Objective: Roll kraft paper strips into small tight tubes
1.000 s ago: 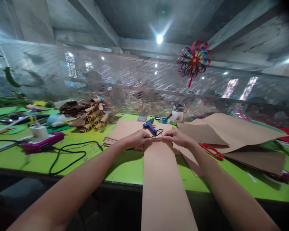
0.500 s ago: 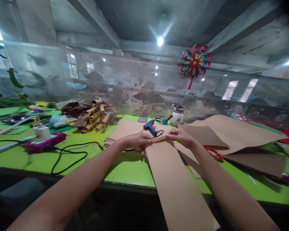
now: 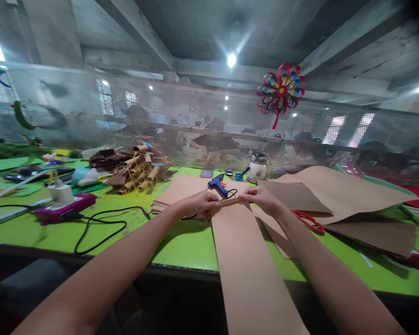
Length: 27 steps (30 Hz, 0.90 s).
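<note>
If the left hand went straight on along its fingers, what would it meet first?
Probably the right hand, pinching the same brown paper strip farther along; exact depth is unclear.

1. A bare patch of green table (image 3: 186,244) between the left arm (image 3: 125,265) and the paper strip (image 3: 254,265) leaves room to pass.
2. Outside that arm, a black cord (image 3: 126,226) loops across the tabletop.
3. Just beyond the left hand (image 3: 203,202) and right hand (image 3: 262,199), a blue glue gun (image 3: 218,186) blocks the way.
4. Red handles (image 3: 312,224) and big brown sheets (image 3: 356,190) crowd the right arm's (image 3: 314,260) outer side.
</note>
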### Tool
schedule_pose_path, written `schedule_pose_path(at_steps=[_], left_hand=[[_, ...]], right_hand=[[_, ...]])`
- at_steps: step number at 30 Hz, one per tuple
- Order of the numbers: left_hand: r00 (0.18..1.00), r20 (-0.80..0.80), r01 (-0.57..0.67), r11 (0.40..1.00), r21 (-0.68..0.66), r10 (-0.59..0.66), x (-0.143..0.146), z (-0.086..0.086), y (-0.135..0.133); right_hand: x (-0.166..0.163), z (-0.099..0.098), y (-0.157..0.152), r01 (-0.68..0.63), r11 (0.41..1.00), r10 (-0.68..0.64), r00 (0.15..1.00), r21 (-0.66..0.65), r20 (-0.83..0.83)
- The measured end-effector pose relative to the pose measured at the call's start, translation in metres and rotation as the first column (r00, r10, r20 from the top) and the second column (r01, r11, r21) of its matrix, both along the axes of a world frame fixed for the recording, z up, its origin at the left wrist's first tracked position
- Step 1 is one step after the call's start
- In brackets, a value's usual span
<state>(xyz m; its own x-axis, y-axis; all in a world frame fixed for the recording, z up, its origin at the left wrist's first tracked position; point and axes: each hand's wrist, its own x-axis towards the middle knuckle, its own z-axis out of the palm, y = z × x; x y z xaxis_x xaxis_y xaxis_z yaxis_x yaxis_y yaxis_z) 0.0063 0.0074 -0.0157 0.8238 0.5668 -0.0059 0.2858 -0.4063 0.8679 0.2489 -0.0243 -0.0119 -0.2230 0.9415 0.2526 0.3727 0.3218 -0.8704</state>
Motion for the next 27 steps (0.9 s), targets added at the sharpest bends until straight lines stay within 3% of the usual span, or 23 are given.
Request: schedule_pose_path(at_steps=[7,14,21,24,27], left_hand=[[0.995,-0.079,-0.069,0.997,-0.025,0.067,-0.004,0.001,0.003],[0.998,0.04,-0.048,0.997,-0.053,0.05,-0.005,0.005,-0.001],[0.997,0.077,0.005,0.999,-0.048,-0.002,-0.009,0.0,0.007],[0.999,0.04,-0.036,0.996,0.086,0.033,-0.005,-0.002,0.009],[0.992,0.047,-0.124,0.937,0.327,0.115,-0.002,-0.003,0.01]], right_hand=[[-0.008,0.003,-0.003,0.089,0.991,-0.092,0.995,0.098,0.028],[-0.006,0.001,-0.003,0.114,0.972,-0.127,0.991,0.206,0.052],[0.0,0.002,-0.002,0.021,0.994,-0.026,0.999,0.108,0.039],[0.005,0.0,0.0,-0.061,0.996,0.057,0.997,0.072,0.058],[0.008,-0.003,0.003,-0.058,0.997,0.057,0.998,0.041,0.035]])
